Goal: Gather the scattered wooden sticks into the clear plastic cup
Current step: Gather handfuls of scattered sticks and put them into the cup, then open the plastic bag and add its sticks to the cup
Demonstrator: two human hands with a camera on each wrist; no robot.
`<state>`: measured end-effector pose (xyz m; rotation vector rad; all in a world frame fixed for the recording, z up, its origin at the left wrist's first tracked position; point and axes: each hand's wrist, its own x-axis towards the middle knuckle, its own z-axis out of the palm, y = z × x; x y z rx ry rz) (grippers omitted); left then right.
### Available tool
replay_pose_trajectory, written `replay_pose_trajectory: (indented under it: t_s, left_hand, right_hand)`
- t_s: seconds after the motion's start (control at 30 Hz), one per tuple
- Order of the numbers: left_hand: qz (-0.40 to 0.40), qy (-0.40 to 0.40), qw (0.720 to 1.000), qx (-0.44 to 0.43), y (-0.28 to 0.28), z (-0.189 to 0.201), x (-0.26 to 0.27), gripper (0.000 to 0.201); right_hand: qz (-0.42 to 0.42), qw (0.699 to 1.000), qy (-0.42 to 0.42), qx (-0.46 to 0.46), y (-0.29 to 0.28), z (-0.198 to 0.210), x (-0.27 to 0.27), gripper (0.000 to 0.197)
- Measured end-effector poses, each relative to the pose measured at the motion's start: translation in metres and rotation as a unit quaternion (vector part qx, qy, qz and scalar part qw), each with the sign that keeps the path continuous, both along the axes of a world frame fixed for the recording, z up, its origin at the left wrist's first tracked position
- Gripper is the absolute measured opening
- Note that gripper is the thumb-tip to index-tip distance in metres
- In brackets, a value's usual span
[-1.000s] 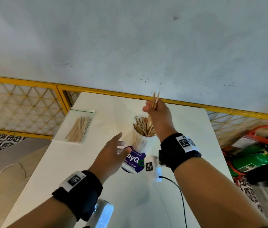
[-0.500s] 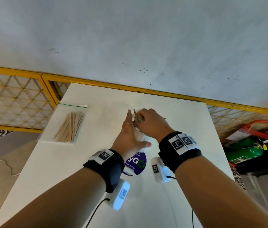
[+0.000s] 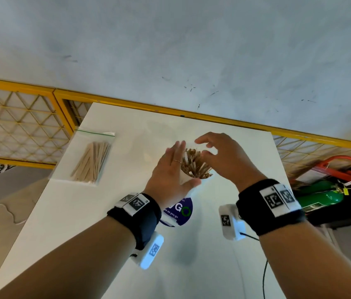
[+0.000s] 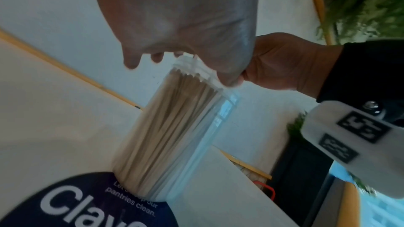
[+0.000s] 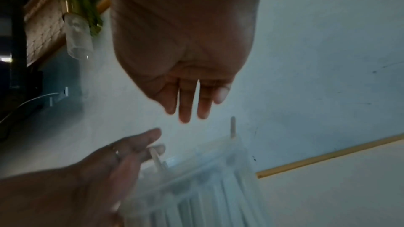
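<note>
Your left hand (image 3: pixel 168 171) lies flat with straight fingers against the left side of the cup (image 4: pixel 188 127), at the middle of the head view. The cup stands on the white table (image 3: pixel 84 212), packed with sticks (image 3: pixel 194 161). Your right hand (image 3: pixel 226 160) hovers just right of the rim, fingers loosely spread and holding nothing. At the left of the frame a clear bag (image 3: pixel 88 160) holds more sticks.
</note>
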<state>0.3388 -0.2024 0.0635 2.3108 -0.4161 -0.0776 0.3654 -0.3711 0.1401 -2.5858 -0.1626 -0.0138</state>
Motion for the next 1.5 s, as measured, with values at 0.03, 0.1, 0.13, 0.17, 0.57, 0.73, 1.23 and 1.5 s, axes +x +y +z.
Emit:
replay_pose_trajectory:
  t_s: [0.03,0.1,0.13,0.17,0.57,0.73,1.23,1.5]
  left_hand:
    - [-0.013,-0.058,0.997,0.052,0.001,0.001,0.000,0.076]
    - [-0.034,-0.115,0.983,0.137,0.000,0.006,0.004,0.054]
    - [-0.042,-0.112,0.981,0.155,-0.002,0.007,0.005,0.050]
    - [-0.046,-0.100,0.982,0.154,-0.003,0.007,0.007,0.048]
    - [0.035,-0.057,0.996,-0.056,0.036,-0.001,0.015,0.064]
    - [0.157,0.086,0.976,0.121,0.113,-0.038,0.028,0.064]
    - [0.011,-0.045,0.979,0.197,0.205,-0.084,-0.123,0.047]
    - [-0.068,0.054,0.957,0.277,0.099,-0.066,-0.132,0.052]
  right_hand:
    - [-0.025,0.998,-0.054,-0.008,-0.002,-0.001,-0.009,0.029]
    - [-0.049,0.997,-0.057,-0.031,-0.004,-0.011,-0.024,0.036]
    - [-0.032,0.998,-0.011,-0.057,-0.003,-0.020,-0.030,0.042]
    - [0.002,0.994,0.030,-0.103,-0.001,-0.031,-0.036,0.048]
    - [0.103,0.963,-0.026,-0.247,0.027,-0.042,-0.034,0.070]
    - [0.114,0.958,-0.007,-0.262,0.033,-0.041,-0.036,0.085]
    - [0.046,0.988,0.145,0.003,0.058,-0.108,-0.152,0.024]
    - [-0.025,0.963,0.258,0.076,0.083,-0.138,-0.191,0.018]
